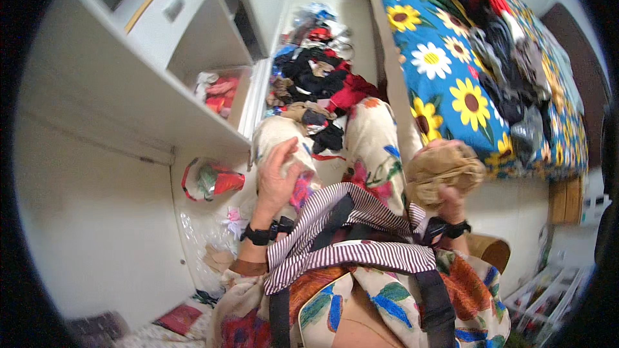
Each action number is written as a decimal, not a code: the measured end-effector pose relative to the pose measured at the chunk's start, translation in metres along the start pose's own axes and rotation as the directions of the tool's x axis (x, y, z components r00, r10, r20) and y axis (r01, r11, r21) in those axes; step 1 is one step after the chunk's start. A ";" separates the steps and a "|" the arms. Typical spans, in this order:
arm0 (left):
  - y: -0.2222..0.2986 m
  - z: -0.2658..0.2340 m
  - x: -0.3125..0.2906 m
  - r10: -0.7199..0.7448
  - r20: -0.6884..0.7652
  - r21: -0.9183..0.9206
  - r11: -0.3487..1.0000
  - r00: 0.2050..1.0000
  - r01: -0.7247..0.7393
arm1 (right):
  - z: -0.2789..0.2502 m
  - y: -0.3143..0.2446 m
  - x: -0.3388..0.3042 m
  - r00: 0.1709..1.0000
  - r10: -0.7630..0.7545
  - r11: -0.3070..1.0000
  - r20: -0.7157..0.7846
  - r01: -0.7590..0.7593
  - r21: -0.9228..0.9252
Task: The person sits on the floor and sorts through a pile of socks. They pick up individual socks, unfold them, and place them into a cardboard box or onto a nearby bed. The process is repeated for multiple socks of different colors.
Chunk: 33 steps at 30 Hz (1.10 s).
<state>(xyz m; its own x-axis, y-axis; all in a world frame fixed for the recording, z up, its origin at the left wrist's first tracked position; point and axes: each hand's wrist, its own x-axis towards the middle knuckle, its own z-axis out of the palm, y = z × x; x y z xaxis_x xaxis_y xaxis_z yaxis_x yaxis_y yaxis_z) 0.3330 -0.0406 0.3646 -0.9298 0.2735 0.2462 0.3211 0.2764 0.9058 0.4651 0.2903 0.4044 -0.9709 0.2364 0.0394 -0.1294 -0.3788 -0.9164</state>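
My right hand grips a crumpled bundle of tan cloth, balled up beside the bed's edge. Its exact kind I cannot make out, and the cloth hides most of the fingers. My left hand is empty, with its fingers loosely spread over my left knee. Black bands circle both wrists. Between and beyond my knees, a long pile of clothes in black, dark red, tan and blue lies on the floor. A tan piece lies at its near end.
On the right stands a bed with a blue sunflower sheet, a heap of dark clothes on it. At the left, a white cabinet has an open drawer holding red cloth. A red and clear bag lies below. A white rack stands lower right.
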 end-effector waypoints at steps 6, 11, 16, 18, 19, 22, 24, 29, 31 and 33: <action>-0.028 0.005 0.078 0.120 0.218 0.196 0.967 0.968 -0.164 | -0.074 -0.072 -0.032 0.811 -0.520 0.836 -0.267 0.421 -0.352; -0.044 0.007 0.113 0.060 0.212 0.284 0.951 0.976 -0.120 | -0.140 -0.101 -0.065 0.776 -0.481 0.873 -0.408 0.464 -0.148; -0.052 0.011 0.118 0.063 0.287 0.482 0.853 0.956 -0.201 | -0.165 -0.127 -0.122 0.592 -0.451 0.892 -0.668 0.333 -0.306; -0.055 0.011 0.121 -0.084 0.342 0.672 0.718 0.936 -0.181 | -0.167 -0.139 -0.150 0.549 -0.517 0.854 -0.656 0.375 -0.359; -0.056 0.013 0.123 -0.119 0.354 0.698 0.693 0.928 -0.177 | -0.166 -0.146 -0.165 0.534 -0.545 0.835 -0.646 0.419 -0.358; -0.058 0.015 0.133 -0.243 0.419 0.741 0.648 0.875 -0.175 | -0.172 -0.161 -0.216 0.453 -0.573 0.816 -0.683 0.397 -0.421; -0.059 0.016 0.139 -0.214 0.467 0.729 0.642 0.858 -0.237 | -0.184 -0.159 -0.248 0.393 -0.520 0.841 -0.758 0.391 -0.374; -0.068 0.017 0.147 -0.244 0.487 0.656 0.736 0.839 -0.168 | -0.225 -0.112 -0.352 0.198 -0.403 0.887 -0.893 0.323 -0.329; -0.072 0.017 0.148 -0.195 0.516 0.622 0.754 0.834 -0.208 | -0.259 -0.087 -0.376 0.042 -0.236 0.971 -0.971 0.037 -0.234; -0.073 0.017 0.146 -0.180 0.494 0.662 0.712 0.851 -0.234 | -0.292 -0.057 -0.383 0.164 -0.179 0.819 -0.970 -0.522 -0.239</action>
<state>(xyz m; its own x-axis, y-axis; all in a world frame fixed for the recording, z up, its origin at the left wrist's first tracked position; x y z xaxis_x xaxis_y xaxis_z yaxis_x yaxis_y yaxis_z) 0.1771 -0.0054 0.3285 -0.7601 0.6379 -0.1236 0.5652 0.7429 0.3587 0.9035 0.4819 0.3249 0.0601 0.9746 -0.2158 0.4486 -0.2195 -0.8663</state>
